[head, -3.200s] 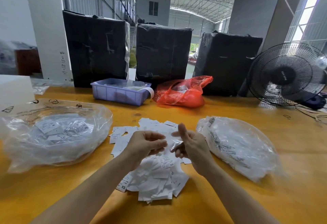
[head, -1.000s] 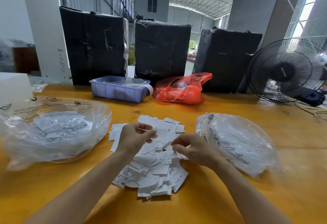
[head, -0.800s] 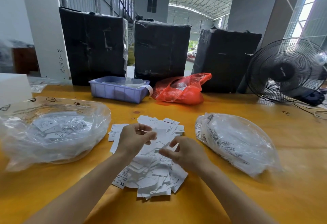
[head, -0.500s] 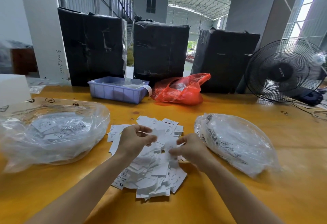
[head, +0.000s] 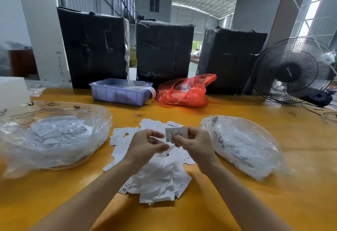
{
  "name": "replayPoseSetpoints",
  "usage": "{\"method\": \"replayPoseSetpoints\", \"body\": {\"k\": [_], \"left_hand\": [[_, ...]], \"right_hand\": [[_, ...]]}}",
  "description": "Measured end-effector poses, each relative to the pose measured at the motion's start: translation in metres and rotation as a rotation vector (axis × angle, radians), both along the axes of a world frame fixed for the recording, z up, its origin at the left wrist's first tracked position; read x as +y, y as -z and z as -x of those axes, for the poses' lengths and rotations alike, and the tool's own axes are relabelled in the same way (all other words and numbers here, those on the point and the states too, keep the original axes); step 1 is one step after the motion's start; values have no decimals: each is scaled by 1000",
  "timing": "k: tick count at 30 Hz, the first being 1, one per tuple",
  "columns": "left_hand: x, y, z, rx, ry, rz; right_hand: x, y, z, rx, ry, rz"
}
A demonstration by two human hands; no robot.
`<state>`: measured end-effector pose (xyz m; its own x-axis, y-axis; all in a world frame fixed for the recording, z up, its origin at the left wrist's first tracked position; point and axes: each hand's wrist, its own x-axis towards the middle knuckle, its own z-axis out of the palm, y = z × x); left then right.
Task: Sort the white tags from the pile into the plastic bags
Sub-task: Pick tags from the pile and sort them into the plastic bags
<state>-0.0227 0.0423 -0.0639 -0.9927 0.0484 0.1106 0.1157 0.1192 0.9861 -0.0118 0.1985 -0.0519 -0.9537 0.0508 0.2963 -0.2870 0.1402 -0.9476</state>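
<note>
A clear plastic bag (head: 54, 139) of tags lies at left on the orange table (head: 300, 148). Above the pile of white paper tags (head: 156, 178), the left hand (head: 145, 147) curls loosely, empty; the right hand (head: 195, 145) pinches one printed tag (head: 176, 133). Another clear bag (head: 244, 145) lies right.

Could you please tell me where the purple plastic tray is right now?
In the head view, the purple plastic tray sits at the table's far edge, left of centre, beside the red bag and before the black-wrapped boxes.
</note>
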Motion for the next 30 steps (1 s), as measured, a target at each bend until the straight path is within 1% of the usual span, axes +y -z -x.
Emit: {"method": "replayPoseSetpoints", "body": {"k": [5,19,27,30], "left_hand": [[1,-2,-1,0,-4,-9],[0,-4,-2,14,-38,-7],[0,-4,-3,-4,32,-23],[1,-4,-3,-9,65,-47]], "right_hand": [[-1,3,1,18,43,-92],[-2,6,3,54,133,-148],[-2,6,3,79,126,-190],[-2,6,3,92,129,-163]]}}
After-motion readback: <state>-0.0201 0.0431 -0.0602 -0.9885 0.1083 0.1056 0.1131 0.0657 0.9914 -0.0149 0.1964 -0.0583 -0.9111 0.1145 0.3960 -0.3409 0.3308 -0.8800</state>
